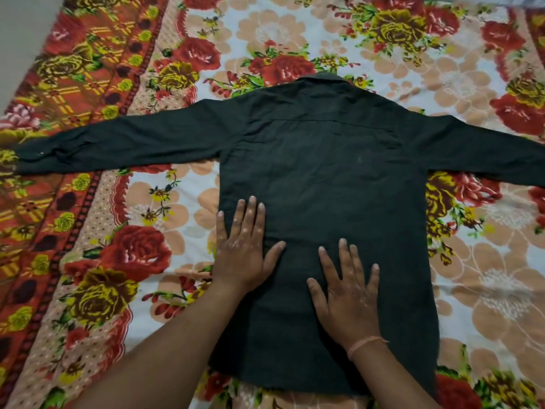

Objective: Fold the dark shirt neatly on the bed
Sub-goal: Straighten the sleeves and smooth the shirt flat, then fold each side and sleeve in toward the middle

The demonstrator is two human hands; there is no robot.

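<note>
The dark shirt lies flat and back-up on the bed, collar pointing away from me and both long sleeves spread straight out to the left and right. My left hand rests palm-down on the shirt's left edge near the waist, fingers apart and flat. Palm-down on the lower middle of the shirt lies my right hand, fingers spread, with a thin band around the wrist. Neither hand grips the cloth. The right sleeve's cuff runs out of the frame.
A floral bedsheet with red and yellow roses covers the bed under the shirt. A patterned red border runs along the bed's left side. The floor shows at the top left corner.
</note>
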